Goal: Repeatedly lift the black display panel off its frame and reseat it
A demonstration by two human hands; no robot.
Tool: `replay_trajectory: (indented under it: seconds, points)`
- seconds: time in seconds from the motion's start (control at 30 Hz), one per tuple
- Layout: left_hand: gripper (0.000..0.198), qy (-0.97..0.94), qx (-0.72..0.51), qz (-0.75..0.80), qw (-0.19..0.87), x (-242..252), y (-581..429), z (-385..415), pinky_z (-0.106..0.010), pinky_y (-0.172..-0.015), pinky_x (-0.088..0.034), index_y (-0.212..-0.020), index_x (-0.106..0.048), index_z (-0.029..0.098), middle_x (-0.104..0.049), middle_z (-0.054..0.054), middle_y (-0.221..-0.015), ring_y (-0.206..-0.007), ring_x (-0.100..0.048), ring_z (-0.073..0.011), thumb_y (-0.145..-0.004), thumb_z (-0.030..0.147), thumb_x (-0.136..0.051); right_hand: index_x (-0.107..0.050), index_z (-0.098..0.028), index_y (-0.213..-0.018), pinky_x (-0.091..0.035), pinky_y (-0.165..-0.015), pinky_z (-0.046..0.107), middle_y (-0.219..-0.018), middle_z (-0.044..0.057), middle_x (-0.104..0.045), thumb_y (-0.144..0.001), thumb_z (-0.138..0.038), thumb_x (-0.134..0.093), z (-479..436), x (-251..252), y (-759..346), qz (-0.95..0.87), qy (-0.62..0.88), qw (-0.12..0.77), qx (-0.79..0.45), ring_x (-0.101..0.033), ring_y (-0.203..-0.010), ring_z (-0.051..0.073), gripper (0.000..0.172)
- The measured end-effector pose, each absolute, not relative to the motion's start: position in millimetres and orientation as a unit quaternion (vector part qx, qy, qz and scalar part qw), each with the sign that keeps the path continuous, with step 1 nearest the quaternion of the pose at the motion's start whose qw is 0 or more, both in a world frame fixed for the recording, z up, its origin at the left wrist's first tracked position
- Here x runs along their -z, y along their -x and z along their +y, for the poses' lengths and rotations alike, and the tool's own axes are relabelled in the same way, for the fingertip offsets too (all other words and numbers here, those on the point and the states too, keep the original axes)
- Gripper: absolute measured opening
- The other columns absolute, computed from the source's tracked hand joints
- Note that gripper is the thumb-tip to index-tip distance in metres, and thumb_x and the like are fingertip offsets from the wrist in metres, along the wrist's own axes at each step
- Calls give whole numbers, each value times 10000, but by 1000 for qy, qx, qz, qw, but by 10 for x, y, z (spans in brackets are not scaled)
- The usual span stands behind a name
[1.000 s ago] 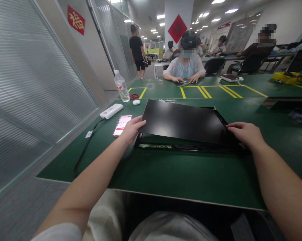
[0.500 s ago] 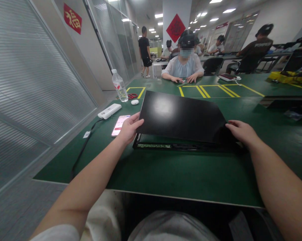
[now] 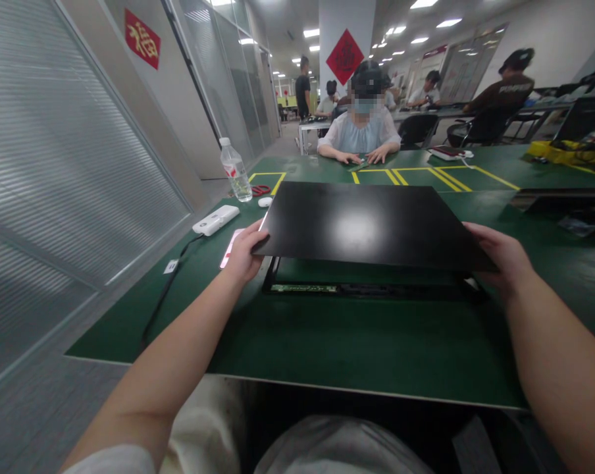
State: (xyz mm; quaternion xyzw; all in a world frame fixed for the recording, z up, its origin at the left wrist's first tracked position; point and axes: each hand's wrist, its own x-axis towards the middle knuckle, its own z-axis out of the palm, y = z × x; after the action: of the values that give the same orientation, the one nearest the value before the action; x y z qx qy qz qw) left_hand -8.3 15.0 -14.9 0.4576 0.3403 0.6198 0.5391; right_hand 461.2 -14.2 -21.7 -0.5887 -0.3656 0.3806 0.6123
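Observation:
A thin glossy black panel (image 3: 317, 224), like a display screen, is held up between both hands and tilted toward me. My left hand (image 3: 247, 252) grips its left edge, thumb on the top face. At the right edge, my right hand (image 3: 505, 257) is closed round the side, with most of its fingers hidden by the panel. Beneath the panel a black rectangular frame (image 3: 406, 292) lies on the green table, partly covered. A green circuit strip (image 3: 302, 288) runs along the left part of the frame's near side.
Left of the panel are a phone (image 3: 227, 251), a white power bank (image 3: 216, 220) with a cable, a white case (image 3: 264, 202), red-handled scissors (image 3: 260, 190) and a water bottle (image 3: 235, 170). Across the green table (image 3: 357, 349) a person (image 3: 361, 128) sits. Dark parts (image 3: 574, 201) lie right.
The panel has been raised clear of the frame on its right side and levelled, so more of the frame shows. My right hand has moved right and now grips the edge from beneath.

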Motion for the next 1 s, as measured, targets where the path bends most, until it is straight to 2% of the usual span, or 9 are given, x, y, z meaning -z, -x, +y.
replay_trajectory:
  seconds: [0.1,0.2,0.33,0.43,0.5,0.6,0.67,0.77,1.0]
  points:
    - [381,-441,-621,336,554,158,95,172,-259,-663,-537,-1028,-817,152,-817,-39,-918,-725,-694,-175,-655,228,-800,-727,-257,-852,-584,-857,498,-988,88,-762,-713,-430,-613,-254,52,-4496,-347,556,624,-426,-712,-975,309,250]
    - [359,-441,-613,340,561,174,86,178,-247,-662,-531,-1024,-812,158,-813,-40,-954,-760,-689,-176,-678,249,-782,-718,-266,-852,-566,-896,536,-992,96,-760,-780,-441,-569,-328,-29,-4414,-282,557,621,-474,-699,-1036,325,241]
    - [287,-443,-607,375,543,238,99,219,-327,-842,-564,-958,-803,188,-812,-54,-1021,-973,-716,-244,-767,394,-744,-695,-230,-888,-558,-902,500,-1077,120,-737,-773,-343,-553,-335,-21,-4427,-305,527,630,-482,-673,-1073,293,214]
    - [461,-539,-541,419,491,313,134,259,-440,-1013,-524,-987,-807,180,-810,-101,-1068,-1121,-703,-321,-865,587,-628,-674,-204,-883,-559,-889,482,-1085,154,-711,-768,-345,-518,-322,-14,-4468,-359,516,641,-441,-657,-1103,303,240]
    - [563,-646,-465,466,386,362,159,271,-504,-1087,-475,-1072,-805,182,-798,-119,-1143,-1204,-671,-356,-931,639,-508,-679,-200,-890,-559,-895,491,-1066,158,-698,-753,-352,-510,-324,-34,-4470,-366,518,659,-403,-653,-1111,320,266]
    - [526,-741,-378,495,251,423,179,266,-555,-1174,-378,-1188,-778,199,-732,-136,-1326,-1315,-595,-381,-914,599,-572,-671,-197,-875,-550,-942,470,-1025,137,-680,-692,-308,-527,-323,-73,-4448,-338,494,714,-363,-650,-1101,304,257]
    - [512,-768,-346,484,237,459,177,261,-567,-1196,-347,-1179,-781,189,-703,-161,-1368,-1335,-573,-399,-844,562,-675,-644,-202,-843,-548,-958,438,-974,112,-669,-653,-261,-530,-302,-78,-4447,-303,464,752,-356,-654,-1068,274,229]
    - [490,-805,-296,465,221,508,163,266,-573,-1208,-336,-1138,-791,195,-690,-167,-1379,-1352,-552,-405,-796,537,-720,-585,-217,-790,-567,-916,406,-894,76,-637,-613,-211,-515,-239,-40,-4502,-261,420,792,-357,-657,-1001,241,190]
    - [490,-842,-237,452,176,568,184,292,-596,-1216,-321,-1251,-740,179,-624,-188,-1451,-1404,-494,-405,-886,484,-622,-396,-252,-738,-592,-797,386,-843,64,-556,-607,-260,-463,-85,91,-4767,-236,453,825,-242,-655,-919,220,147]
